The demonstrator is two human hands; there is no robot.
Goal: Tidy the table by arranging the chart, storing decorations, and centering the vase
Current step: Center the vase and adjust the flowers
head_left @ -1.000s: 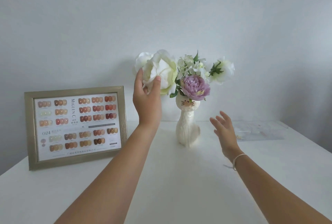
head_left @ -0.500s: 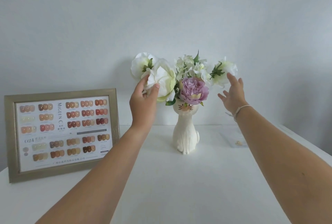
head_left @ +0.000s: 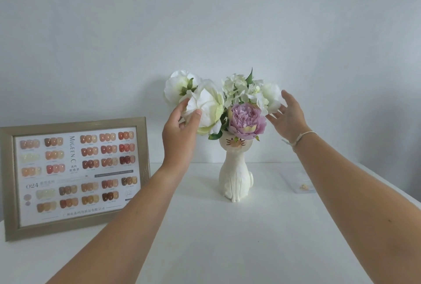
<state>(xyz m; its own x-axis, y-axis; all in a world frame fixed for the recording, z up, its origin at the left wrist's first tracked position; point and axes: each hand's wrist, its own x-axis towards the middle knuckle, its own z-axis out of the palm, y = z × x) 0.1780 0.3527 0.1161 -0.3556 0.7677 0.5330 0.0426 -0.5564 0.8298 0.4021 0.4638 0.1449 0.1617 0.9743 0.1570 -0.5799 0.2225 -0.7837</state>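
A white cat-shaped vase [head_left: 234, 178] stands upright near the back of the white table [head_left: 227, 249], holding white flowers and one purple bloom [head_left: 247, 120]. My left hand [head_left: 180, 131] pinches the petals of the large white flower [head_left: 208, 105] on the left side of the bunch. My right hand [head_left: 288, 116] is spread, palm against the white flower [head_left: 271, 95] on the right side. A framed nail-colour chart [head_left: 75, 174] leans upright against the wall at the left.
A clear flat box with small gold decorations [head_left: 298, 181] lies at the back right, partly hidden behind my right forearm. The wall runs right behind the vase. The table's right edge slopes away at the far right.
My right hand rose from the table to the right-hand flower and pressed it inward. My left hand stayed on the left flower. The view drifted, so the chart sits further left.
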